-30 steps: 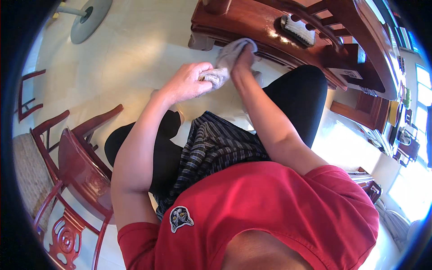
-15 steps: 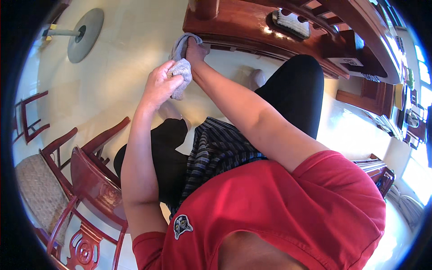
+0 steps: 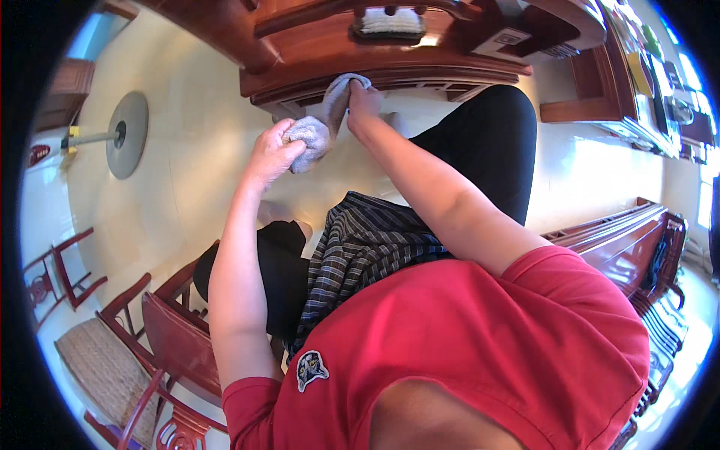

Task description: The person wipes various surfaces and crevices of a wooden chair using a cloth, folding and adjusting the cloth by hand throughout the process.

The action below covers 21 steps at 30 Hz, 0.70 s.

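A grey cloth (image 3: 336, 109) hangs between my two hands. My left hand (image 3: 273, 154) is closed round a bunched end of it, thumb lying on top. Farther out and to the right, my right hand (image 3: 363, 103) grips the other end, with the cloth folded up over its fingertips. That end lies in front of the slatted lower front of a reddish-brown wooden piece of furniture (image 3: 315, 60); whether it touches the wood I cannot tell. The right fingers are partly hidden by the cloth.
A brush-like item with a white top (image 3: 390, 24) rests on the furniture. Wooden chairs, one with a woven seat (image 3: 105, 367), stand at lower left. A round grey stand base (image 3: 127, 135) is on the pale floor. A long wooden bench (image 3: 615, 244) runs along the right.
My hands have drawn apart, the right one moving rightward, so the cloth now stretches between them. The view has shifted, bringing the furniture front lower and showing more of the right bench.
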Each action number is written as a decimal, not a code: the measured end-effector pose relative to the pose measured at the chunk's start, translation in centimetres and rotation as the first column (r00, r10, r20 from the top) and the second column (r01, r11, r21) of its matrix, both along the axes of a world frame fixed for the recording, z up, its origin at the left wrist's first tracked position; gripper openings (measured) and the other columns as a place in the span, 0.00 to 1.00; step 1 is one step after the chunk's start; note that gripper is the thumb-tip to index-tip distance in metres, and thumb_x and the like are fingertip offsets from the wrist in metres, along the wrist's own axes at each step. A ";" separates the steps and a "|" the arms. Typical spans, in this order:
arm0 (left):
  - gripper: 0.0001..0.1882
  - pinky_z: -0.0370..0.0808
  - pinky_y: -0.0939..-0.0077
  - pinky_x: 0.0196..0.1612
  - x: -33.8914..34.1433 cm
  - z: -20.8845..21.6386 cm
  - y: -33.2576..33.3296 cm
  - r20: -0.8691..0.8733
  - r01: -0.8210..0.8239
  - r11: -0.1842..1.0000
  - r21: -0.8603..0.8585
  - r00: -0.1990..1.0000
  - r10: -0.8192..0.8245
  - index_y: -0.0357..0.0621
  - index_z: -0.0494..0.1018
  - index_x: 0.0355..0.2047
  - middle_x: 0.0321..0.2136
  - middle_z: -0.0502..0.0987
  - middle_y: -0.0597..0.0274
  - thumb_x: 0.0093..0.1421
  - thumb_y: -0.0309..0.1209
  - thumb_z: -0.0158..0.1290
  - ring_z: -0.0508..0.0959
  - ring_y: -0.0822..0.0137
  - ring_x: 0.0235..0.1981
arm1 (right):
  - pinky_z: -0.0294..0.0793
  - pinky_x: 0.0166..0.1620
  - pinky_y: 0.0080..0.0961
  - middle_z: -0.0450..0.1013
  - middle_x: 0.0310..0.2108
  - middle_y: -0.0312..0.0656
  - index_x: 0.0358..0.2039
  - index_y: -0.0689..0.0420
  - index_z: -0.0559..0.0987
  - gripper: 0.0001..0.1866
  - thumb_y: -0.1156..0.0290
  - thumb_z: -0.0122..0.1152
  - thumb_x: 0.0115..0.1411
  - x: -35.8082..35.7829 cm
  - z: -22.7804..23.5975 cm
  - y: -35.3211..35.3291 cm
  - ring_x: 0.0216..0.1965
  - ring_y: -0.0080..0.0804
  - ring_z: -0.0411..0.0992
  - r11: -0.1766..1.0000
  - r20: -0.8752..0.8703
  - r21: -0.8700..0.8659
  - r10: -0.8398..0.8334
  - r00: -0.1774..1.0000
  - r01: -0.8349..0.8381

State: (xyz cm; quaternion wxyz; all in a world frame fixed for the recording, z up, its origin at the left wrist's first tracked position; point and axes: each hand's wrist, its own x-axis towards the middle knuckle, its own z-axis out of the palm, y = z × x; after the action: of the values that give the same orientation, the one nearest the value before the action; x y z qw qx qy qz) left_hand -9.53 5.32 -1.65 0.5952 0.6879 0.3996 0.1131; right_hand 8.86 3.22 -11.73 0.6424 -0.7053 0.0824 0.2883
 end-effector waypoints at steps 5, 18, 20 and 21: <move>0.17 0.71 0.77 0.37 1.7 -1.0 -1.4 0.021 0.052 0.998 0.040 0.998 -0.052 0.35 0.72 0.37 0.28 0.76 0.61 0.45 0.30 0.52 0.74 0.73 0.30 | 0.70 0.33 0.32 0.75 0.24 0.46 0.25 0.64 0.77 0.11 0.68 0.63 0.46 3.7 -0.2 -2.8 0.26 0.33 0.71 1.000 0.092 -0.029 0.000 0.996 0.003; 0.15 0.73 0.75 0.33 10.1 -3.3 -9.4 0.223 -0.113 0.993 0.015 0.969 0.107 0.36 0.72 0.35 0.26 0.77 0.61 0.45 0.28 0.53 0.74 0.74 0.28 | 0.73 0.43 0.33 0.76 0.38 0.51 0.33 0.63 0.79 0.20 0.61 0.67 0.44 14.9 0.2 -7.3 0.39 0.43 0.75 0.926 0.143 -0.242 -0.261 0.955 0.289; 0.15 0.73 0.74 0.34 11.1 -2.3 -10.0 0.166 -0.069 0.997 -0.019 0.984 0.072 0.37 0.72 0.35 0.27 0.77 0.61 0.45 0.28 0.53 0.74 0.73 0.28 | 0.73 0.44 0.32 0.75 0.41 0.48 0.40 0.59 0.78 0.23 0.55 0.61 0.49 15.2 4.3 -8.9 0.41 0.40 0.75 0.864 0.112 -0.486 -0.092 0.989 0.135; 0.17 0.73 0.73 0.36 10.4 -2.9 -9.6 0.157 -0.078 0.996 0.039 0.985 0.071 0.36 0.72 0.36 0.27 0.77 0.57 0.44 0.30 0.54 0.76 0.69 0.29 | 0.73 0.45 0.33 0.75 0.41 0.49 0.40 0.59 0.78 0.23 0.55 0.61 0.49 15.0 2.3 -7.9 0.42 0.41 0.75 0.886 0.124 -0.437 -0.115 0.986 0.158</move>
State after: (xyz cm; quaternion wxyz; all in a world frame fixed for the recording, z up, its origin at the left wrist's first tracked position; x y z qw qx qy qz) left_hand 0.86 -4.32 -4.56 0.6042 0.6748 0.3749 0.1975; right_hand 23.88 -4.69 -9.42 0.4860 -0.8386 0.1652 0.1823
